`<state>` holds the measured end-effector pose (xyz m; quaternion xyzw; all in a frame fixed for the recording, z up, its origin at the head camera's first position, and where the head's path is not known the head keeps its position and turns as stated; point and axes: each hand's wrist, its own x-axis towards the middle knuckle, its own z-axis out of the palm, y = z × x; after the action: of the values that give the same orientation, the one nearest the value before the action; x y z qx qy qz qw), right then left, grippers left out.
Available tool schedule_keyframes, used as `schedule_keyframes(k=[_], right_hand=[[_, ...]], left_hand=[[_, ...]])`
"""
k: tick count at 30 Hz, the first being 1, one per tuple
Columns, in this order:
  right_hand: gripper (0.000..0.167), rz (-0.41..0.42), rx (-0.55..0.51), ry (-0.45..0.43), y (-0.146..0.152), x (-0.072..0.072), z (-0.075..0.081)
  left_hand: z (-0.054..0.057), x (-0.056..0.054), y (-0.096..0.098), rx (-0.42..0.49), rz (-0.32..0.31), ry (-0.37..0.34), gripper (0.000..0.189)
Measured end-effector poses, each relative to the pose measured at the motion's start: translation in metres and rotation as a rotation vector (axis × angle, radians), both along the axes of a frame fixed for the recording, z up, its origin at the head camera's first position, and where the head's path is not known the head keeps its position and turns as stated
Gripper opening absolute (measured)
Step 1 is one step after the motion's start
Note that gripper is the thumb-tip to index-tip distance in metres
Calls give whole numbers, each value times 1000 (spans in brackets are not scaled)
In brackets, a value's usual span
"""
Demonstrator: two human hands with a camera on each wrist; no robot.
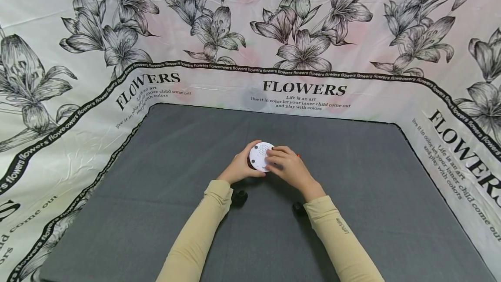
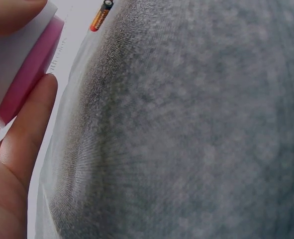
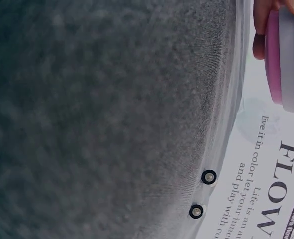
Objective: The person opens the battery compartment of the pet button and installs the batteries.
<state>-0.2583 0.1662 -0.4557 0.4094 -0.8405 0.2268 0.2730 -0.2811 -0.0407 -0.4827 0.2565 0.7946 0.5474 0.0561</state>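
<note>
Closest up, a pair of beige sleeves [image 1: 195, 234] can be seen, with two dark lumps [image 1: 239, 198] by the cuffs (wrist cameras, at a guess). Next come the hands. A round gadget [image 1: 258, 156] is gripped along its left side by the left hand [image 1: 242, 162], thumb and fingers curled around the rim, probably so it's steadied for the other one. Fingers of the right hand [image 1: 291, 165] are laid over the right part of the white face; whether anything is actually pinched there can't be told. The whole thing is held up off the grey table [image 1: 156, 212], around the middle, and its face is turned back toward the sleeves, presumably so it can be watched.

As for looks: pretty plain, honestly. The face is flat, white and dotted with little holes (speaker style), with dark round spots near the left edge, some of it hidden by fingers. In the wrist views, a pink layer is shown against the white body.

Farther out, two batteries [image 3: 209, 177] are seen end-on in the right wrist view, set near each other, maybe parked within reach. Behind it all, a floral cloth [image 1: 305, 86] printed with FLOWERS is hung.
</note>
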Motion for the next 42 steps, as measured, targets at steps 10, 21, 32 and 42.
schedule_keyframes(k=[10,21,32,42], right_hand=[[17,38,112,0,-5,0,4],[16,56,195,-27,-9,-1,7],[12,75,218,23,-10,-3,6],[10,103,278,123,-13,-3,6]], left_hand=[[-4,1,-2,-13,-1,7,99],[-10,2,-3,-28,8,-21,101],[-11,2,-3,8,-15,-44,98],[-11,2,-5,15,-18,-56,97]])
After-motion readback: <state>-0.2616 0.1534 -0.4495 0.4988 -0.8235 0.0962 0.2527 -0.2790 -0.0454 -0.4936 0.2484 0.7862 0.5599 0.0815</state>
